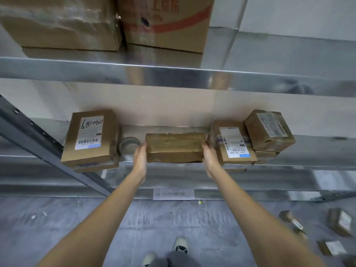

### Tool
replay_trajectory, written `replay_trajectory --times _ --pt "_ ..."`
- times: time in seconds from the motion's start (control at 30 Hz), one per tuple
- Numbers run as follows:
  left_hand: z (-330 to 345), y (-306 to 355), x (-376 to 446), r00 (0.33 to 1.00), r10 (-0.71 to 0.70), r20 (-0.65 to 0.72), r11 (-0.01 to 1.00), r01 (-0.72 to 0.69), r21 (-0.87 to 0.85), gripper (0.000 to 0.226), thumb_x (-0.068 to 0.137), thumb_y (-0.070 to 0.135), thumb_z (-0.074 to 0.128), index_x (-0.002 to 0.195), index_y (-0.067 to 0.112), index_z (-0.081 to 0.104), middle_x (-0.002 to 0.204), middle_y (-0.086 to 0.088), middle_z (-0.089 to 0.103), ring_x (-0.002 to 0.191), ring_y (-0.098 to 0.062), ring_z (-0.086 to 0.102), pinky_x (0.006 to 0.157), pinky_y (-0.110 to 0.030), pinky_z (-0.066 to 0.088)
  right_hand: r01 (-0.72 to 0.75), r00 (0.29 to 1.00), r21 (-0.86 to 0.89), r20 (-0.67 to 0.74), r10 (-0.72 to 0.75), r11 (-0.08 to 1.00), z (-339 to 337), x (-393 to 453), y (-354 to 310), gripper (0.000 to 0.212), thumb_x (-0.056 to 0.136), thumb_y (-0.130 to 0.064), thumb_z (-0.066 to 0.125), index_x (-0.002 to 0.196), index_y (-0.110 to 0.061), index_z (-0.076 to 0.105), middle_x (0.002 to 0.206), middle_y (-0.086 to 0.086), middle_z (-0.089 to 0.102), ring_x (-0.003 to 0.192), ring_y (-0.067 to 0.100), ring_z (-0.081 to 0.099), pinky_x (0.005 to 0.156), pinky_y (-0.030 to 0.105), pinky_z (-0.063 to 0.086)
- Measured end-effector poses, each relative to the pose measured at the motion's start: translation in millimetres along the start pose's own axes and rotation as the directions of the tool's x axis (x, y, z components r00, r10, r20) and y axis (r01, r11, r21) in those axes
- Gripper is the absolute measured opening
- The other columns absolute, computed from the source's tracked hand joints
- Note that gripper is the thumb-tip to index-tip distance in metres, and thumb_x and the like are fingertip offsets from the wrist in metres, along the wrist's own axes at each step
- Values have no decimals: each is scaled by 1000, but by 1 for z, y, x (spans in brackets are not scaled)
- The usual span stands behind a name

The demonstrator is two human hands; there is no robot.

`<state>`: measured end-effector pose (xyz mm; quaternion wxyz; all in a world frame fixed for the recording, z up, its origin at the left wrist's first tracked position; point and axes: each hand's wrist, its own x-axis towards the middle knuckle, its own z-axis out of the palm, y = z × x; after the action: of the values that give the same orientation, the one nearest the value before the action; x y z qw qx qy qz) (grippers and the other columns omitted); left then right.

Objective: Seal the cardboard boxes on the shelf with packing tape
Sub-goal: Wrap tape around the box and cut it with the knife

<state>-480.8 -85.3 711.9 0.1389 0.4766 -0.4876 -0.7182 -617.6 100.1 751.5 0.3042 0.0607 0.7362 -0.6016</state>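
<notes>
Cardboard box point(174, 146), flat, brown, centre frame on shelf point(289, 167) front edge. Gripped at both ends: left hand point(140, 156), right hand point(209, 157), likely steadying or positioning for taping. Labelled box point(90, 136) left; stacked boxes point(250, 137) right. Tape roll point(128, 145) just beside left hand, within reach.

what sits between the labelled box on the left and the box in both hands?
In the head view, a roll of packing tape stands on the shelf between the labelled box and the held box, just beyond the left hand.
</notes>
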Motion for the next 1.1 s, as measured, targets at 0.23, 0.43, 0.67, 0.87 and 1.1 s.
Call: replay_trajectory --times 0.23,0.43,0.67,0.87,1.1 --pt "7 24 -35 987 162 17 933 -159 323 48 107 24 32 150 5 28 156 -12 32 143 -25 30 113 -29 22 54 998 -106 -16 -56 993 3 -4 7 57 102 -45 36 151 -17 26 155 5 32 143 26 29 114 37 22" --pt "-1 36 -23 995 93 47 985 -99 139 43 103 5 36 146 6 39 146 -12 46 133 -24 45 114 -37 32 29 999 17 -25 -28 999 5 -2 -10 48 100 -25 48 147 -19 38 143 0 47 135 20 39 107 34 29" --pt "-19 47 -18 998 28 57 998 -25 -63 39 99 38 44 121 9 58 121 -7 64 115 -20 56 105 -37 41 64 995 142 -91 -51 988 8 -15 -9 38 92 -30 62 127 -18 52 113 -8 59 112 15 52 94 30 37" --pt "-13 36 -14 987 142 76 972 -154 179 49 100 17 53 146 8 39 141 -8 52 131 -24 47 107 -30 34 104 991 67 -88 -98 992 15 -17 -3 43 95 1 53 136 -10 48 133 6 55 115 13 51 98 24 38" --pt "-10 39 -10 984 168 56 964 -176 197 46 101 19 50 144 6 42 140 -8 52 128 -19 47 99 -24 32 87 992 49 -94 -82 995 14 -17 -5 44 95 -1 54 137 -11 48 136 6 54 115 12 51 99 25 38"
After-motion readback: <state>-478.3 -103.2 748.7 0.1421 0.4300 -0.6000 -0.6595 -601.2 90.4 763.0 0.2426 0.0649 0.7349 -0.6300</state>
